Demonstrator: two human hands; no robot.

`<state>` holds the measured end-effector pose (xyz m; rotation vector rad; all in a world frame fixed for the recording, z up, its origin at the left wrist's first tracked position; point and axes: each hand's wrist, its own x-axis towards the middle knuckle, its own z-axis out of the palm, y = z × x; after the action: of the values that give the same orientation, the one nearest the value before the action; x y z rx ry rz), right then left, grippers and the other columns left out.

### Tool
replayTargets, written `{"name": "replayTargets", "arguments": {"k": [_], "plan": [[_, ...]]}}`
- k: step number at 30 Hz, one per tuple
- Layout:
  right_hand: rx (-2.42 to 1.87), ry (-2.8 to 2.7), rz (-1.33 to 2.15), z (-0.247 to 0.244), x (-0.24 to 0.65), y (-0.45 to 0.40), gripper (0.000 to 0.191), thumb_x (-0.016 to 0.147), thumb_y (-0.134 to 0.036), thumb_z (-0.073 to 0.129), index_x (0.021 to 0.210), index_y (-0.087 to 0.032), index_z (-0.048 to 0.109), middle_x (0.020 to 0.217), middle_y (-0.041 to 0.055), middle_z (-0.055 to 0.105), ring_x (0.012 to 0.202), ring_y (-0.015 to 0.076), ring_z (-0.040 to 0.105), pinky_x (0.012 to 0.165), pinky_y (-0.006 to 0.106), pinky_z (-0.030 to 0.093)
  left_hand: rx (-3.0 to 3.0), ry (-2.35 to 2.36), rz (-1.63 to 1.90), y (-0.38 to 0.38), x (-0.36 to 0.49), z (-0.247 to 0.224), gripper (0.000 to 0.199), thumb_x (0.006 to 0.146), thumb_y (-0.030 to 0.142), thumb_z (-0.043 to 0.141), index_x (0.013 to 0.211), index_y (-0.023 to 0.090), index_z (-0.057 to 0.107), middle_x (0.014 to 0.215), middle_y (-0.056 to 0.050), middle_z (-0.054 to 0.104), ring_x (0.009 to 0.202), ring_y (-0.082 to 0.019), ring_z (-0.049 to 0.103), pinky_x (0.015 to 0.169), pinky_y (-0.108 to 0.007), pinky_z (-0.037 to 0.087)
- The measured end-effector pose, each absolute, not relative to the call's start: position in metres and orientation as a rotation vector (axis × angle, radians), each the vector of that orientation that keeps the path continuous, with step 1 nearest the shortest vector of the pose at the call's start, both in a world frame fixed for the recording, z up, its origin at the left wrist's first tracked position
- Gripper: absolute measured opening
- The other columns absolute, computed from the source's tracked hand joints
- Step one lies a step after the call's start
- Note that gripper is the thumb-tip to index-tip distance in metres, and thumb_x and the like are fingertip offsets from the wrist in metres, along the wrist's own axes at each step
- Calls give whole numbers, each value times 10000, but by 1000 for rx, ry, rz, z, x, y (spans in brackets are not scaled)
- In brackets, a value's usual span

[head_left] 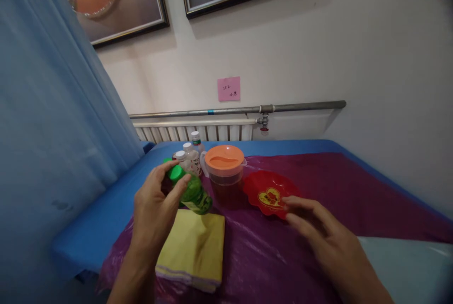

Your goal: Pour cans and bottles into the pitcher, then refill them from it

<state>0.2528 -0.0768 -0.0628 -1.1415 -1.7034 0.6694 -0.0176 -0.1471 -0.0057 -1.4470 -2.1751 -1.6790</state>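
Holding hand (left hand (pixel 155 209)): closed partway, thumb and fingers bent around the top of a green bottle (pixel 194 194), close by its green cap (pixel 176 173).
Green bottle: tilted, cap to the left and base to the right, over the left half of the tabletop (pixel 300 146), by the far edge of a yellow cloth (pixel 194 252); whether its base touches anything, I cannot tell.
Right hand (pixel 329 242): open, fingers loosely curled, thumb apart, holding nothing; it hangs by the near rim of a red plate (pixel 256 181), contact unclear.
Steady carrying: a bottle held only at the top could swing, so a firm pinch and a quiet wrist would serve best; the free palm could support the base, and the pitcher (pixel 226 172) just beside deserves clearance.
Plastics: the bottle is glossy and translucent; the pitcher is clear-walled and round under an orange lid (pixel 224 154), toward the tabletop's far edge; the plate is shallow with a scalloped rim.
White-capped bottles (pixel 191 156): slim and clear, grouped left of the pitcher toward the far edge.
Soft layers: the cloth is folded into a matt, squarish pad; the purple sheet (pixel 262 257) beneath is thin, shiny and wrinkled.
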Motion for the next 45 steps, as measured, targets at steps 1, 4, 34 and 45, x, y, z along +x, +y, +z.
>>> {"name": "replayTargets", "arguments": {"k": [1, 4, 34, 45], "plan": [[-1090, -1787, 670, -62, 248, -82, 366, 767, -526, 629, 1012, -266, 705, 1042, 66, 755, 956, 301, 710, 836, 417, 576, -1499, -2163, -1764, -155, -8, -6, 427, 770, 492, 684, 1133, 268, 658, 1012, -29, 697, 786, -190, 640, 761, -331, 511], [-961, -2028, 590, -64, 234, -95, 635, 683, -473, 742, 1267, -261, 607, 1289, 103, 658, 1173, 348, 616, 966, 505, 518, -1722, -2155, -2017, -165, 23, -14, 408, 761, 457, 719, 1121, 275, 661, 1010, -23, 692, 859, -192, 646, 765, -303, 520], [-1330, -1413, 551, -71, 285, -68, 759, 667, -504, 756, 1334, -238, 512, 1081, 81, 724, 953, 304, 705, 837, 434, 566, -2575, -2541, -810, -100, 71, -141, 319, 689, 118, 549, 963, 184, 698, 1009, -93, 691, 1005, -272, 577, 942, -404, 411], [-1139, -1470, 611, -15, 260, -7, 719, 605, -456, 774, 1243, -200, 564, 1082, 83, 697, 961, 306, 664, 857, 441, 531, -1776, -2514, -1655, -92, 4, -97, 357, 736, 501, 626, 938, 211, 675, 967, -97, 714, 877, -267, 639, 838, -425, 496]]}}
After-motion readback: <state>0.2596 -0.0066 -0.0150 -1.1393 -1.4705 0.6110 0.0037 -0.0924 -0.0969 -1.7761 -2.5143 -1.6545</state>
